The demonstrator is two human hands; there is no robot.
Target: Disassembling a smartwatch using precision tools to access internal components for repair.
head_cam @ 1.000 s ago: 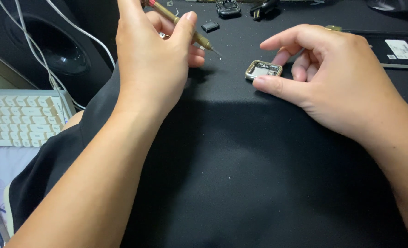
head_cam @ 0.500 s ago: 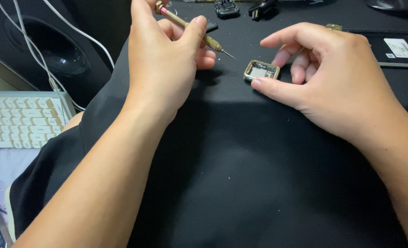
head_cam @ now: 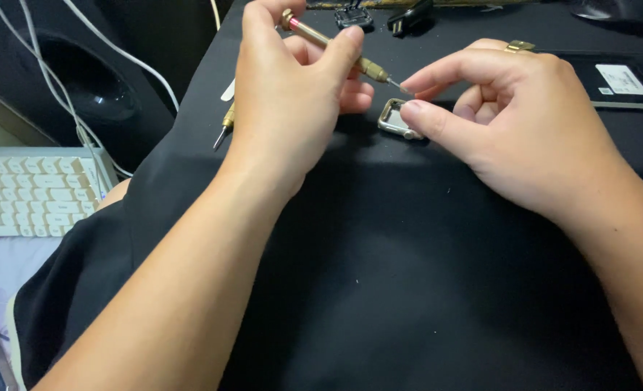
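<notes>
While left hand (head_cam: 292, 94) grips screwdriver (head_cam: 333, 49) mid-frame | right hand (head_cam: 510, 123) pinches its tip, thumb on case (head_cam: 395, 119) | case open, unfinished

Mat (head_cam: 379, 289): we see it covering the desk from the near edge to the far edge.
Watch case (head_cam: 398, 119): on the mat, toward its far edge, between our hands.
Left hand (head_cam: 292, 94): left of the case, screwdriver (head_cam: 336, 49) in it.
Right hand (head_cam: 517, 123): right of the case, thumb touching it.
Second screwdriver (head_cam: 225, 124): at the mat's left edge.
Keyboard (head_cam: 31, 192): left, off the mat.
</notes>
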